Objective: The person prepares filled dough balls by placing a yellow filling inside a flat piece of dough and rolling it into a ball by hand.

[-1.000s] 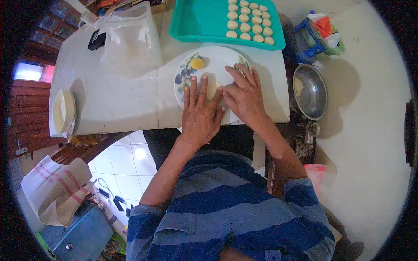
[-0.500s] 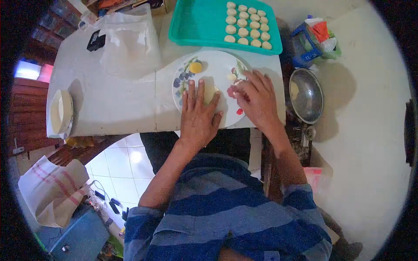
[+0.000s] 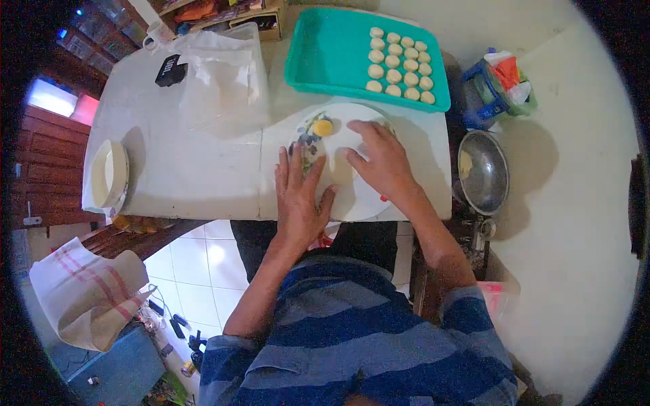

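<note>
The left hand (image 3: 298, 196) and right hand (image 3: 382, 162) are pressing, fingers flat and extended, one pale flattened dough disc (image 3: 337, 168) on one flowered white plate (image 3: 359, 203) carrying one yellow filling ball (image 3: 323, 127); one teal plastic tray (image 3: 325, 54) is holding small pale dough balls (image 3: 394, 76) in rows of four

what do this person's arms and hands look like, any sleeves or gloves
Both the left hand and the right hand are bare: no gloves, and no ring or watch shows. The forearms are uncovered too. The person wears a shirt with broad dark blue and grey-blue stripes; its short sleeves end around the elbows.
</note>
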Motion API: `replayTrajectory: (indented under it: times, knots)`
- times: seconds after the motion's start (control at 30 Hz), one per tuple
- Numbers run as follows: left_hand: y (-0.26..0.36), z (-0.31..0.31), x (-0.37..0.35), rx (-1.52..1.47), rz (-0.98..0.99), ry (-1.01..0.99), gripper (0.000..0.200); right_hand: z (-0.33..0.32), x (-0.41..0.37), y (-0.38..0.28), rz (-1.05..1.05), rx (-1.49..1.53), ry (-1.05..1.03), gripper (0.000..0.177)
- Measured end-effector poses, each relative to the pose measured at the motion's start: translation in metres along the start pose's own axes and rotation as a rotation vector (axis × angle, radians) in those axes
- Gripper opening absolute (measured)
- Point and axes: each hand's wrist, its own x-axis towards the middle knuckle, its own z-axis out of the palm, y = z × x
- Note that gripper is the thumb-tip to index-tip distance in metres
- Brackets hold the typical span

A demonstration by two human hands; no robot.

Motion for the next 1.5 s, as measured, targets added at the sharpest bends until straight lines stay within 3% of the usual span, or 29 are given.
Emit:
replayTrajectory:
  times: [0.03, 0.23, 0.37, 0.43, 0.53, 0.73, 1.23, 1.5]
  knots:
    - [-0.002, -0.003, 0.000, 0.002, -0.001, 0.001, 0.058, 0.009, 0.008, 0.000, -0.074, -0.014, 0.055, 0.045]
    - [-0.011, -0.004, -0.001, -0.047, -0.037, 0.056, 0.057, 0.045, 0.042, -0.009, -0.038, -0.040, 0.019, 0.048]
    - [-0.014, -0.003, -0.002, -0.048, -0.025, 0.067, 0.056, 0.043, 0.037, 0.003, -0.051, -0.063, 0.008, 0.048]
    - [-0.018, -0.002, -0.003, -0.038, 0.009, 0.107, 0.055, 0.024, 0.025, 0.007, -0.128, 0.096, 0.113, 0.044]
    - [-0.021, -0.001, -0.001, -0.047, -0.001, 0.113, 0.053, -0.006, 0.003, 0.003, -0.073, 0.144, -0.043, 0.036]
    - [-0.014, 0.002, 0.003, -0.064, 0.004, 0.088, 0.051, -0.011, -0.024, -0.002, -0.054, 0.035, -0.162, 0.039]
    - [-0.018, 0.004, 0.001, -0.048, 0.022, 0.101, 0.050, -0.005, -0.017, -0.005, -0.213, 0.018, -0.266, 0.037]
    - [-0.020, 0.008, 0.009, -0.017, 0.014, 0.081, 0.048, 0.002, -0.017, 0.003, -0.103, 0.142, -0.260, 0.035]
